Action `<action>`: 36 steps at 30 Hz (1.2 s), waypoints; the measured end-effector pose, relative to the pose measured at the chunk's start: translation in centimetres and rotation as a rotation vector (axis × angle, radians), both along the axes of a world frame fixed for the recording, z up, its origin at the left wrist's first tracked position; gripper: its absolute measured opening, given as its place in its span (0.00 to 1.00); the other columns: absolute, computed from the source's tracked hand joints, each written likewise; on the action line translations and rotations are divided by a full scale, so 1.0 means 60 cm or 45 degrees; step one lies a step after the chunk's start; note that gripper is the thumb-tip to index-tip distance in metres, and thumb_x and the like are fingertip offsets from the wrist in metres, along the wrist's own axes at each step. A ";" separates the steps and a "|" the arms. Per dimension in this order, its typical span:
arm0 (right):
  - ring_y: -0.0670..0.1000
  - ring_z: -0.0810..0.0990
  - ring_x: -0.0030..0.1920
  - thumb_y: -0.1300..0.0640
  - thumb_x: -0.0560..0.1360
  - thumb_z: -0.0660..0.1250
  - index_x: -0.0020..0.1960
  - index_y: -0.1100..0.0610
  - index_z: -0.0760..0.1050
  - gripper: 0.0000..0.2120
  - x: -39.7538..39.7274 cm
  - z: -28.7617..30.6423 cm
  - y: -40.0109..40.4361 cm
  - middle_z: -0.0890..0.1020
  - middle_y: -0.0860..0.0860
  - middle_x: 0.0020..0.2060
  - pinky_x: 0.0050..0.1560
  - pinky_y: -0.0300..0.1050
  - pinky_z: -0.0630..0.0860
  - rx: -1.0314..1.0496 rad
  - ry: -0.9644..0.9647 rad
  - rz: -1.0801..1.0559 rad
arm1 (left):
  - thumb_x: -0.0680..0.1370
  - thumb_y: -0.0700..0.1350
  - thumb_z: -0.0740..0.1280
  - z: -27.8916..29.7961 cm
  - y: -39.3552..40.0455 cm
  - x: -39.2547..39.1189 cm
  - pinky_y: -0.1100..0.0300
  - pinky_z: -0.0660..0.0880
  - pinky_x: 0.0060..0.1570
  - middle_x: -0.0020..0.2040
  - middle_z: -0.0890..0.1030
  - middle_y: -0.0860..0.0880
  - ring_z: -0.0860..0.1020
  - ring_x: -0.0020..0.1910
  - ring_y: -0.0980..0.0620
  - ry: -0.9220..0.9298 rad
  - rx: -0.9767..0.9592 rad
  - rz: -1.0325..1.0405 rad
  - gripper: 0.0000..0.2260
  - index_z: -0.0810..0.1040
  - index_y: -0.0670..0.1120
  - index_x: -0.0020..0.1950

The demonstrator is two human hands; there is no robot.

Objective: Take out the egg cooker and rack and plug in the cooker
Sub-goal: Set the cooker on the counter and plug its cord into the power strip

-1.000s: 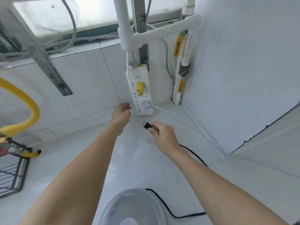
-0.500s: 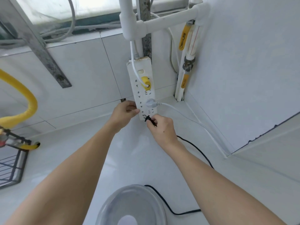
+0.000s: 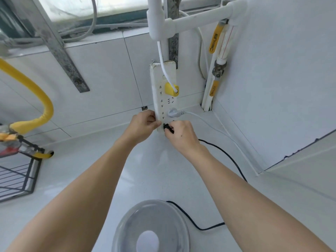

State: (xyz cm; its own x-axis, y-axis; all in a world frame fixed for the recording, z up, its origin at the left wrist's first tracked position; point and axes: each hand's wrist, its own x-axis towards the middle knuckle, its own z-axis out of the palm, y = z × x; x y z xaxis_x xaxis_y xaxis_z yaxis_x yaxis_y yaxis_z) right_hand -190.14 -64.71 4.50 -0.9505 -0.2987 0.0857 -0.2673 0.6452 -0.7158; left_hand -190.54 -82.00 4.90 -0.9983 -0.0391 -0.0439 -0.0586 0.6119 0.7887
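At the bottom of the white power strip (image 3: 163, 99), the right hand (image 3: 180, 132) pinches the small black plug (image 3: 166, 127). It looks light and hard; hold its body, not the bendy cord (image 3: 230, 158). The left hand (image 3: 143, 124) grips the strip's edge. The egg cooker (image 3: 151, 227) sits near.

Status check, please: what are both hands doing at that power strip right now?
Left hand steadying power strip. Right hand pressing black plug into bottom socket. Nothing blocking.

Counter (image 3: 87, 170) open left; black cord (image 3: 234, 160) crosses right; wire basket (image 3: 16, 175) far-left.
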 end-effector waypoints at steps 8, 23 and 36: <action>0.61 0.74 0.32 0.63 0.78 0.65 0.36 0.70 0.75 0.14 -0.014 -0.002 -0.002 0.77 0.65 0.31 0.33 0.50 0.68 -0.033 -0.059 0.057 | 0.80 0.43 0.69 -0.007 0.002 0.001 0.68 0.77 0.50 0.51 0.85 0.50 0.82 0.49 0.54 0.060 -0.088 0.011 0.10 0.80 0.41 0.60; 0.59 0.79 0.52 0.52 0.80 0.67 0.58 0.62 0.77 0.15 -0.013 -0.023 0.006 0.81 0.58 0.51 0.49 0.52 0.75 0.227 0.038 0.052 | 0.83 0.45 0.65 -0.013 0.017 -0.002 0.67 0.73 0.52 0.54 0.81 0.54 0.79 0.54 0.54 0.032 -0.066 0.163 0.14 0.77 0.45 0.68; 0.53 0.40 0.82 0.41 0.83 0.47 0.81 0.61 0.47 0.34 0.171 -0.116 0.229 0.44 0.55 0.82 0.78 0.61 0.41 0.914 -0.040 0.202 | 0.82 0.45 0.63 0.008 0.011 0.107 0.46 0.79 0.59 0.65 0.79 0.48 0.78 0.61 0.49 -0.193 0.161 0.351 0.15 0.75 0.49 0.69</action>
State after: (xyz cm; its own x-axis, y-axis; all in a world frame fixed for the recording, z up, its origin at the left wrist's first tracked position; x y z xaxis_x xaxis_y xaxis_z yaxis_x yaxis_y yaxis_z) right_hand -179.86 -50.99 -2.44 -0.8901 -0.4048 -0.2095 -0.3824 0.9133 -0.1402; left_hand -184.14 -81.35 5.39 -0.9328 -0.2911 -0.2125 -0.3304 0.4546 0.8272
